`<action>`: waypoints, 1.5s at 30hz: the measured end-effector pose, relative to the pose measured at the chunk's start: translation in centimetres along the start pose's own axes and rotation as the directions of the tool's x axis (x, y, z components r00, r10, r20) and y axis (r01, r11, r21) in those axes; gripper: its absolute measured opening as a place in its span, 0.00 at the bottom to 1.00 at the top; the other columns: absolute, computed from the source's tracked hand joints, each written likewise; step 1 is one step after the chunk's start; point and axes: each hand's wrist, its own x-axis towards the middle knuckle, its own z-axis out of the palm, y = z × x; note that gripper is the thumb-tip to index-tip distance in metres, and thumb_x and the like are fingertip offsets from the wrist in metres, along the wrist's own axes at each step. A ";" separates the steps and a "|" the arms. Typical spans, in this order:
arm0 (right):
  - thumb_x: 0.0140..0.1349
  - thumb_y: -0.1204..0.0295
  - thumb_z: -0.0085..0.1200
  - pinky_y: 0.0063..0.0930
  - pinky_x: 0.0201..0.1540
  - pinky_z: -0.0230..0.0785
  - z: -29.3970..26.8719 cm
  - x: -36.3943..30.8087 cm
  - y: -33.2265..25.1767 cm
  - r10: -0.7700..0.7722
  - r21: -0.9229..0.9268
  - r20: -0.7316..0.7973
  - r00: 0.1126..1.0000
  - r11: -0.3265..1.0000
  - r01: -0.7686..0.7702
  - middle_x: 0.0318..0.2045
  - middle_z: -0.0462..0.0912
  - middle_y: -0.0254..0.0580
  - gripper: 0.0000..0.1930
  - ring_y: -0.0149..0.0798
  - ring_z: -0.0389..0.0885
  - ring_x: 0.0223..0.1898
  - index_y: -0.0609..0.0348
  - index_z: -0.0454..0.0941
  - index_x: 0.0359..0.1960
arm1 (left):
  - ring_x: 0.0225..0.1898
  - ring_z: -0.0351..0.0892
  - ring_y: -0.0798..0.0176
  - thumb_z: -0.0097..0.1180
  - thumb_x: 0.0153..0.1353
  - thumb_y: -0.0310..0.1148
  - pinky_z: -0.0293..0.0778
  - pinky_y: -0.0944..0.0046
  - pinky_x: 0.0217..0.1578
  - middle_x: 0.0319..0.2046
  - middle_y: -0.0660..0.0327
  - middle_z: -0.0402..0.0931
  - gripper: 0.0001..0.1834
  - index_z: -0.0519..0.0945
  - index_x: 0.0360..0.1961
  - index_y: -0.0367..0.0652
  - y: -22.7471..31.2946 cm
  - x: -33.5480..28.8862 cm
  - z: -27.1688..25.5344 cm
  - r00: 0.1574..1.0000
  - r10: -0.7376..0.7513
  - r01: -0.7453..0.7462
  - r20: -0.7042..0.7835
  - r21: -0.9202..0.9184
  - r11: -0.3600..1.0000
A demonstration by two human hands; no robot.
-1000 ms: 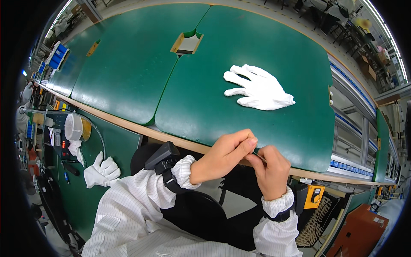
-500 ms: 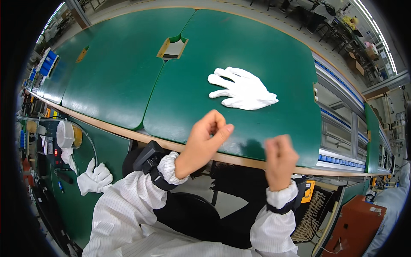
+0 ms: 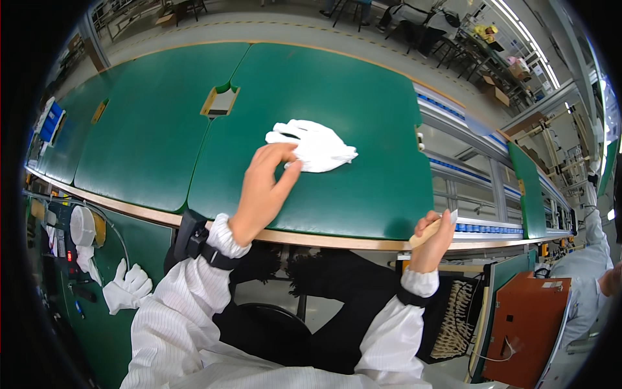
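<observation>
A white fabric glove (image 3: 317, 148) lies on the green tabletop (image 3: 343, 201). My left hand (image 3: 262, 185) reaches over the table, its thumb and fingers apart, and overlaps the finger end of the glove. I cannot tell whether it touches the fabric. By the table's front right edge my right hand (image 3: 435, 243) is closed around a small pale tan tool (image 3: 424, 234). A whitish flat tip (image 3: 453, 216) shows above the thumb, seemingly part of the same tool; the rest is hidden in the fingers.
A second white glove (image 3: 127, 288) lies on the lower green surface at left, near a white round tub (image 3: 82, 225). A metal frame with blue roller strips (image 3: 489, 228) runs along the table's right side. A reddish-brown box (image 3: 528, 324) stands lower right, with another person (image 3: 586, 285) beyond.
My left hand has moved up over the glove and spread its fingers. My right hand has shifted toward the table's front right edge; the tan tool now shows in it. The view has turned right.
</observation>
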 end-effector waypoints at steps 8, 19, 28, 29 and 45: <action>0.61 0.65 0.36 0.17 0.16 0.52 -3.1 -6.5 -4.0 -0.079 0.072 -0.052 0.995 0.994 0.083 0.18 0.64 0.35 0.08 0.27 0.60 0.14 0.55 0.60 0.33 | 0.38 0.67 0.51 0.47 0.48 0.30 0.62 0.57 0.40 0.36 0.51 0.68 0.13 0.70 0.36 0.36 1.6 -2.6 9.9 0.806 0.334 -0.550 0.488 0.410 0.728; 0.61 0.61 0.38 0.17 0.14 0.55 -12.3 -13.2 -7.2 0.055 0.112 -0.094 0.994 0.993 -0.044 0.15 0.66 0.34 0.10 0.26 0.64 0.13 0.54 0.60 0.32 | 0.28 0.68 0.77 0.40 0.60 0.31 0.66 0.74 0.27 0.26 0.67 0.71 0.10 0.72 0.32 0.37 10.1 -9.3 -0.7 0.573 -0.378 0.784 0.727 -0.353 0.511; 0.58 0.69 0.46 0.16 0.13 0.56 -9.8 -15.5 0.0 0.121 -0.008 -0.018 0.993 0.993 -0.121 0.17 0.68 0.34 0.07 0.25 0.67 0.14 0.57 0.62 0.32 | 0.34 0.70 0.70 0.46 0.56 0.30 0.64 0.70 0.38 0.34 0.62 0.72 0.10 0.71 0.37 0.35 8.1 -11.8 -4.0 0.765 -0.379 0.644 0.521 -0.595 0.481; 0.58 0.70 0.46 0.15 0.13 0.56 -9.9 -15.5 0.1 0.100 0.014 -0.009 0.995 0.995 -0.100 0.17 0.68 0.33 0.07 0.25 0.67 0.13 0.57 0.62 0.31 | 0.32 0.70 0.71 0.46 0.55 0.29 0.64 0.71 0.37 0.31 0.63 0.73 0.08 0.71 0.34 0.36 8.1 -12.3 -4.1 0.758 -0.396 0.652 0.518 -0.575 0.495; 0.56 0.68 0.48 0.14 0.12 0.55 -8.8 -15.9 0.1 -0.026 -0.189 -0.043 0.999 0.982 0.018 0.11 0.69 0.30 0.08 0.21 0.65 0.10 0.57 0.64 0.27 | 0.38 0.69 0.61 0.35 0.58 0.20 0.64 0.68 0.39 0.36 0.53 0.69 0.11 0.69 0.39 0.28 11.3 -15.9 -8.4 0.644 -0.480 0.754 0.595 -0.391 0.528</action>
